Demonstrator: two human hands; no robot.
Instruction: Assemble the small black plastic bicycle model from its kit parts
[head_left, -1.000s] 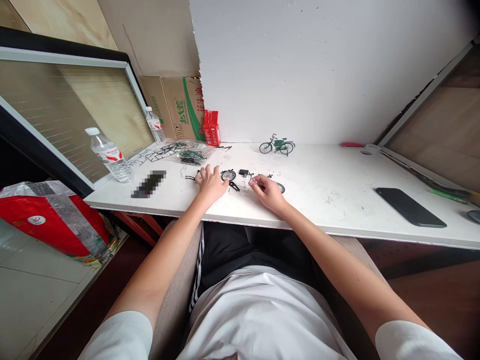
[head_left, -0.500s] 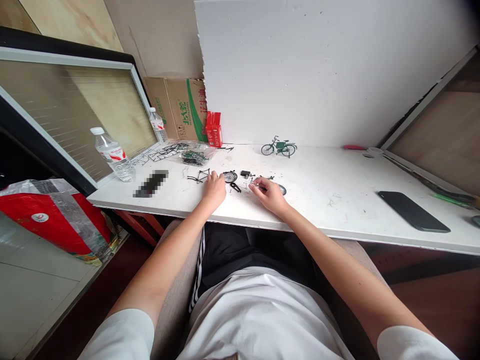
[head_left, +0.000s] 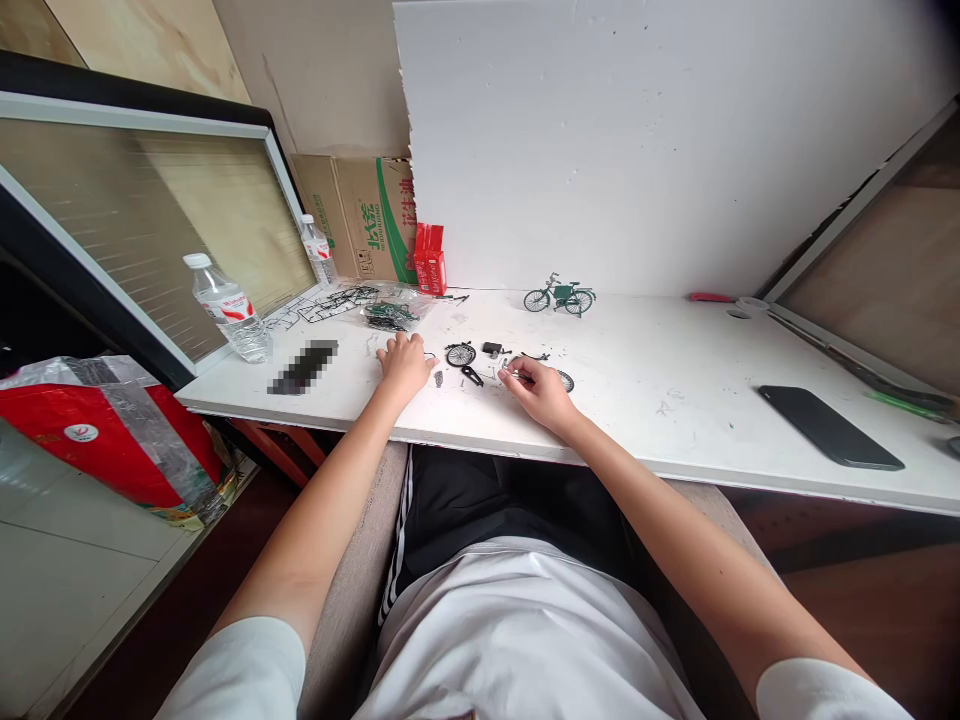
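Note:
My left hand (head_left: pixel 405 366) reaches over the spot where the black model bicycle frame lies, its fingers apart and its thumb out to the right. The frame is mostly hidden under the hand. My right hand (head_left: pixel 541 390) rests on the table with thumb and forefinger pinched together; what is between them is too small to make out. A black spoked wheel (head_left: pixel 460 354) lies between the hands, with a black forked part (head_left: pixel 472 375) and a small chain-like piece (head_left: pixel 439 379) nearby. Another wheel (head_left: pixel 566 380) shows partly behind my right hand.
A small black block (head_left: pixel 492 349) lies beyond the hands. A green assembled model bicycle (head_left: pixel 560 294) stands at the back. To the left are a bag of parts (head_left: pixel 391 312), sprue frames (head_left: pixel 337 302), a red box (head_left: pixel 430 260) and water bottles (head_left: pixel 229 308). A black phone (head_left: pixel 829 425) lies right.
My left hand has moved left from beside the wheel to over the bicycle frame, and its fingers have spread. The chain-like piece now shows fully. My right hand stays pinched in place.

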